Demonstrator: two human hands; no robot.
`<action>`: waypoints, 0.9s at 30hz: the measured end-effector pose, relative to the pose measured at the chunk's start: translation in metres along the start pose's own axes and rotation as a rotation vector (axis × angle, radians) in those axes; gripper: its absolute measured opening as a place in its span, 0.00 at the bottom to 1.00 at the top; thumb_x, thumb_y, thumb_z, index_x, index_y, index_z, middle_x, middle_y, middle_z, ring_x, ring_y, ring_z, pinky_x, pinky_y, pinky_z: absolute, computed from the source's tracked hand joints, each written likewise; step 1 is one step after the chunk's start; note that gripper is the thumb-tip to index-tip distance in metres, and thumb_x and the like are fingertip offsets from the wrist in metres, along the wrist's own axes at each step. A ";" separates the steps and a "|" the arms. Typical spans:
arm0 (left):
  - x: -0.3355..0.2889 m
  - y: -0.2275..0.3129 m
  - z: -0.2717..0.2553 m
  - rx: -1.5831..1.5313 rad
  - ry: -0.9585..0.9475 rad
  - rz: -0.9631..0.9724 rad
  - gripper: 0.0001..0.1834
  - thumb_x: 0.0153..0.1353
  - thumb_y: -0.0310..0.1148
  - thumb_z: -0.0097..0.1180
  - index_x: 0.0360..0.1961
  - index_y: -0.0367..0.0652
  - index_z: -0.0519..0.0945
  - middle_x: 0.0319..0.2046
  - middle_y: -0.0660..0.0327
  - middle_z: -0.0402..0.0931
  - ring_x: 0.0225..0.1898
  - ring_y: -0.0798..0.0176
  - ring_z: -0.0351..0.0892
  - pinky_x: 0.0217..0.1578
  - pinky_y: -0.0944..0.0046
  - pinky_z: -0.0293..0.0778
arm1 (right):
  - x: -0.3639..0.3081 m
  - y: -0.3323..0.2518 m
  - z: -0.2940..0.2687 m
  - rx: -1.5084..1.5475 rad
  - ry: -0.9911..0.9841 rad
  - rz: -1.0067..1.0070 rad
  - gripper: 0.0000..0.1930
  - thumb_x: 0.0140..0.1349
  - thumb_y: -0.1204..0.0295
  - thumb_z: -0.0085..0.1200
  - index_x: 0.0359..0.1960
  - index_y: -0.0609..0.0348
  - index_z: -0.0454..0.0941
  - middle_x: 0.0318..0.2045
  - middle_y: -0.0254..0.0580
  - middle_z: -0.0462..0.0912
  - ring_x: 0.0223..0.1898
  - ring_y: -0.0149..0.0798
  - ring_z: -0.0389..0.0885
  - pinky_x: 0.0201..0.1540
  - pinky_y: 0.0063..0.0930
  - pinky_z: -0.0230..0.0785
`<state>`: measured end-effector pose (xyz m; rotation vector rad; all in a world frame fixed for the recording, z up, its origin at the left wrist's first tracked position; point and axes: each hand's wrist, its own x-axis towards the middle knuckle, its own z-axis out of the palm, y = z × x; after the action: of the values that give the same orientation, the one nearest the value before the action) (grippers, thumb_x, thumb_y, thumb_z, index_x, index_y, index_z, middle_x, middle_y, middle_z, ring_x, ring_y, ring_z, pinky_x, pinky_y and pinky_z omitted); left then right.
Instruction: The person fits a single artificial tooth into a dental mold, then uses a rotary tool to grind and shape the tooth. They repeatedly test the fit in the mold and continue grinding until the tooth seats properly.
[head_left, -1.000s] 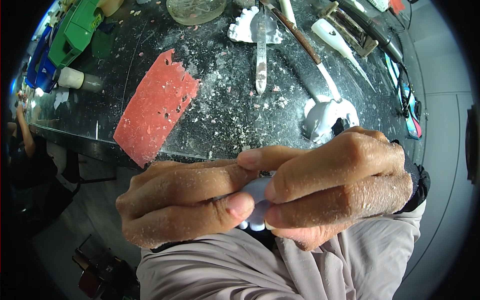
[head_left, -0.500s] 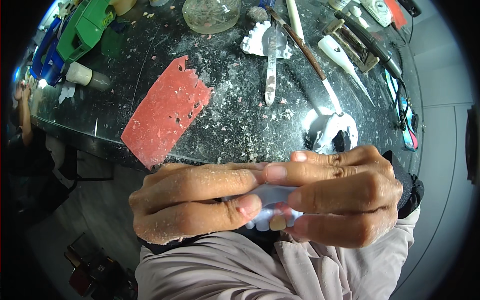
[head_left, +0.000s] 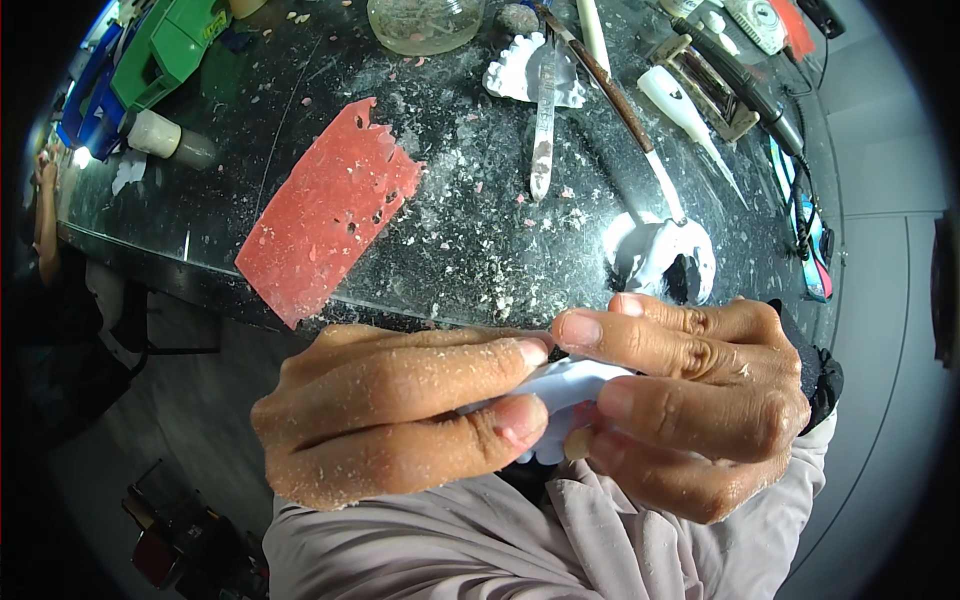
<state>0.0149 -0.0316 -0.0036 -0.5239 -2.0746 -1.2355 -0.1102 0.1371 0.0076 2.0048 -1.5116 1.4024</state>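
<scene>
Facing a red sheet (head_left: 335, 210) just beyond the left hand (head_left: 390, 410) and a horseshoe-shaped cast (head_left: 680, 255) just beyond the right hand (head_left: 700, 400), with a brown-handled tool (head_left: 620, 105) reaching to it; facing, farther beyond the grip, a spatula (head_left: 543, 150) lying across a toothed cast (head_left: 507, 75), a jar (head_left: 425, 30) and a white pointed tool (head_left: 680, 105). Covering most of the model's teeth with the fingers. Showing more of the upper side than half a second ago and fewer teeth; now partly hiding the tan tooth (head_left: 576, 443) behind the right fingertips. Clamping the pale model (head_left: 585, 375) between both hands, pinching the left part with the left fingertips and the right end with the right ones.
</scene>
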 end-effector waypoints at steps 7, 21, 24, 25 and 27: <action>0.000 0.004 -0.002 0.021 -0.033 -0.012 0.05 0.56 0.15 0.54 0.32 0.33 0.73 0.35 0.43 0.76 0.35 0.52 0.84 0.38 0.60 0.85 | -0.001 0.004 0.002 0.024 0.002 -0.013 0.12 0.44 0.79 0.68 0.28 0.59 0.75 0.33 0.41 0.73 0.37 0.54 0.85 0.41 0.37 0.83; -0.002 0.002 0.009 0.070 0.104 -0.011 0.10 0.51 0.18 0.63 0.29 0.37 0.73 0.33 0.45 0.77 0.31 0.59 0.83 0.31 0.71 0.83 | 0.002 0.008 -0.004 0.124 -0.040 0.009 0.15 0.41 0.80 0.70 0.31 0.59 0.77 0.32 0.40 0.76 0.40 0.51 0.85 0.44 0.33 0.81; -0.002 0.003 0.008 0.070 0.066 -0.002 0.13 0.50 0.20 0.65 0.32 0.36 0.72 0.33 0.45 0.77 0.32 0.58 0.83 0.31 0.71 0.83 | -0.001 0.008 -0.003 0.179 -0.006 0.010 0.16 0.41 0.80 0.70 0.32 0.59 0.77 0.33 0.41 0.77 0.42 0.52 0.84 0.47 0.35 0.80; -0.003 0.002 0.010 0.082 0.088 -0.003 0.14 0.49 0.20 0.66 0.33 0.36 0.71 0.33 0.44 0.77 0.32 0.57 0.83 0.31 0.71 0.83 | -0.001 0.008 -0.003 0.178 -0.004 0.012 0.16 0.41 0.80 0.70 0.32 0.59 0.77 0.33 0.41 0.77 0.42 0.52 0.84 0.47 0.35 0.80; -0.004 0.001 0.011 0.094 0.106 -0.002 0.15 0.49 0.21 0.66 0.34 0.36 0.71 0.33 0.43 0.77 0.32 0.57 0.84 0.31 0.71 0.83 | -0.002 0.008 -0.003 0.177 -0.003 0.036 0.16 0.41 0.80 0.70 0.32 0.59 0.76 0.35 0.42 0.78 0.42 0.51 0.84 0.48 0.36 0.80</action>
<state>0.0147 -0.0219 -0.0100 -0.4043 -2.0330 -1.1356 -0.1189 0.1364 0.0051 2.0904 -1.4779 1.6000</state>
